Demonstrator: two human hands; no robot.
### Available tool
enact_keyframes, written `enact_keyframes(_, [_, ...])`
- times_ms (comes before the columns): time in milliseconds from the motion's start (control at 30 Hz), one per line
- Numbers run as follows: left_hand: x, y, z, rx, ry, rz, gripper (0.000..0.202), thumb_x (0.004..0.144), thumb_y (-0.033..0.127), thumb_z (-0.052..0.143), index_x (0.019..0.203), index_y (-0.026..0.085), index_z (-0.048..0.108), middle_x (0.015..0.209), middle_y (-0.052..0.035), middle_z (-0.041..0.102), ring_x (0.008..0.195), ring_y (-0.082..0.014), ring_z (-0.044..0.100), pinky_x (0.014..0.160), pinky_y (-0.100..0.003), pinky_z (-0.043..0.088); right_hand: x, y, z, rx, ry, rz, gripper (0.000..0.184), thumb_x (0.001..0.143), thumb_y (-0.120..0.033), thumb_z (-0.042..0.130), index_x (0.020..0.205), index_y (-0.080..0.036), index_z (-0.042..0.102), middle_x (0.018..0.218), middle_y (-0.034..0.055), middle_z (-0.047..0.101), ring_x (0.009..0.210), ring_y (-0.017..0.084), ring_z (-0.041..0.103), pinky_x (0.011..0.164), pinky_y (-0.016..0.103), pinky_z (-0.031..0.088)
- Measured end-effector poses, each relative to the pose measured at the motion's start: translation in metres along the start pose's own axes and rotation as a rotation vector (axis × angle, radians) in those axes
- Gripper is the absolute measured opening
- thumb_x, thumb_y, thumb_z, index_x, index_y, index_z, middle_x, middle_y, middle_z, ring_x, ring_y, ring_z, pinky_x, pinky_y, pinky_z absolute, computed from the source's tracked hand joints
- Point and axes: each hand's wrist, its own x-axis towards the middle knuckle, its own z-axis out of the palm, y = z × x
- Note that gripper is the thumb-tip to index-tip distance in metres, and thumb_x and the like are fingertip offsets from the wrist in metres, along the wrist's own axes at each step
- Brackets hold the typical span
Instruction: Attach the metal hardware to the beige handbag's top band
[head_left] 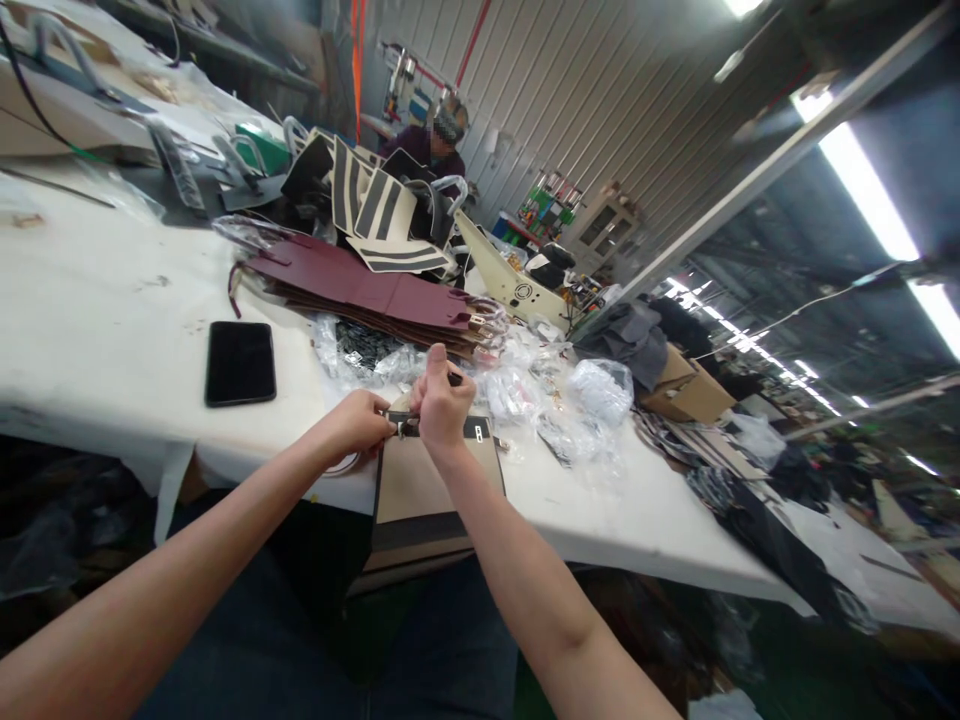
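Note:
A beige and black bag panel point(409, 488) lies over the table's front edge and hangs down toward my lap. Its black top strip carries a small silver metal fitting point(479, 431) on the right. My left hand point(361, 424) is closed in a pinch at the strip's left end, beside a black strap with a metal piece point(401, 428). Just right of it, my right hand point(444, 405) is wrapped in a fist, thumb up, around a dark tool handle point(454, 379). The tool's lower end is hidden by the fist.
Burgundy bag panels point(360, 285) are stacked behind my hands, with striped panels point(386, 205) beyond. Clear plastic wrappings point(517, 390) lie to the right. A black phone point(241, 363) rests on the white table point(112, 300). A person point(435, 145) sits across the table.

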Motion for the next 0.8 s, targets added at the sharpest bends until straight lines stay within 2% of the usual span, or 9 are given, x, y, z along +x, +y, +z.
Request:
enact_keyframes(100, [0.0, -0.003, 0.002, -0.012, 0.008, 0.021, 0.016, 0.066, 0.019, 0.061, 0.077, 0.016, 0.072, 0.049, 0.0013, 0.058, 0.047, -0.0192, 0.057, 0.048, -0.029, 0.045, 0.005, -0.001, -0.002, 0.064, 0.044, -0.001, 0.072, 0.104, -0.081, 0.055, 0.063, -0.026, 0.034, 0.05, -0.0041, 0.038, 0.041, 0.013, 0.038, 0.04, 0.029, 0.031])
enact_keyframes(333, [0.0, -0.009, 0.001, -0.038, 0.014, 0.017, 0.009, 0.064, 0.02, 0.062, 0.07, 0.018, 0.069, 0.048, 0.0001, 0.059, 0.048, -0.0191, 0.057, 0.048, -0.029, 0.044, 0.001, 0.012, 0.008, 0.135, 0.032, 0.003, 0.071, 0.103, -0.076, 0.065, 0.063, -0.024, 0.036, 0.054, -0.0039, 0.037, 0.042, 0.012, 0.037, 0.041, 0.028, 0.026])
enact_keyframes(500, [0.004, -0.002, 0.002, -0.033, 0.01, -0.002, 0.006, 0.063, 0.023, 0.066, 0.069, 0.019, 0.067, 0.049, -0.0003, 0.058, 0.049, -0.0194, 0.057, 0.05, -0.029, 0.043, -0.006, 0.016, 0.011, 0.075, 0.067, -0.01, 0.072, 0.104, -0.074, 0.065, 0.062, -0.023, 0.038, 0.055, -0.0022, 0.041, 0.047, 0.013, 0.04, 0.045, 0.028, 0.031])
enact_keyframes(600, [0.001, 0.002, 0.002, -0.011, 0.011, -0.032, 0.011, 0.063, 0.026, 0.067, 0.07, 0.018, 0.068, 0.049, -0.0004, 0.058, 0.049, -0.0193, 0.056, 0.05, -0.03, 0.043, 0.002, 0.014, 0.004, 0.202, 0.058, 0.101, 0.073, 0.1, -0.077, 0.068, 0.061, -0.024, 0.037, 0.054, -0.0034, 0.038, 0.045, 0.012, 0.038, 0.043, 0.028, 0.029])
enact_keyframes(667, [-0.005, 0.0, -0.002, 0.016, 0.013, -0.038, 0.018, 0.063, 0.028, 0.067, 0.076, 0.017, 0.07, 0.051, 0.0004, 0.057, 0.05, -0.0189, 0.055, 0.05, -0.03, 0.043, 0.017, 0.009, -0.015, 0.372, 0.05, 0.238, 0.076, 0.097, -0.078, 0.07, 0.062, -0.024, 0.031, 0.053, -0.006, 0.03, 0.042, 0.01, 0.03, 0.039, 0.027, 0.024])
enact_keyframes(700, [-0.008, -0.001, -0.005, 0.035, 0.015, -0.035, 0.02, 0.065, 0.03, 0.068, 0.08, 0.016, 0.072, 0.052, 0.001, 0.057, 0.051, -0.0188, 0.055, 0.05, -0.03, 0.043, 0.026, 0.005, -0.031, 0.442, 0.065, 0.301, 0.076, 0.097, -0.077, 0.072, 0.063, -0.025, 0.028, 0.053, -0.0075, 0.026, 0.041, 0.009, 0.025, 0.037, 0.026, 0.02])
enact_keyframes(767, [-0.007, 0.002, -0.005, 0.086, 0.008, -0.005, 0.023, 0.071, 0.033, 0.072, 0.085, 0.015, 0.073, 0.055, 0.0019, 0.057, 0.053, -0.0182, 0.057, 0.052, -0.029, 0.045, 0.042, -0.009, -0.078, 0.476, 0.12, 0.379, 0.074, 0.099, -0.07, 0.075, 0.065, -0.024, 0.029, 0.055, -0.009, 0.024, 0.042, 0.007, 0.02, 0.036, 0.023, 0.018])
enact_keyframes(800, [-0.001, 0.01, 0.0, 0.113, -0.013, 0.03, 0.024, 0.077, 0.035, 0.075, 0.089, 0.014, 0.074, 0.059, 0.0017, 0.059, 0.056, -0.0176, 0.058, 0.054, -0.029, 0.048, 0.047, -0.02, -0.108, 0.443, 0.138, 0.403, 0.068, 0.102, -0.066, 0.075, 0.067, -0.022, 0.035, 0.057, -0.0083, 0.029, 0.042, 0.007, 0.024, 0.037, 0.021, 0.022])
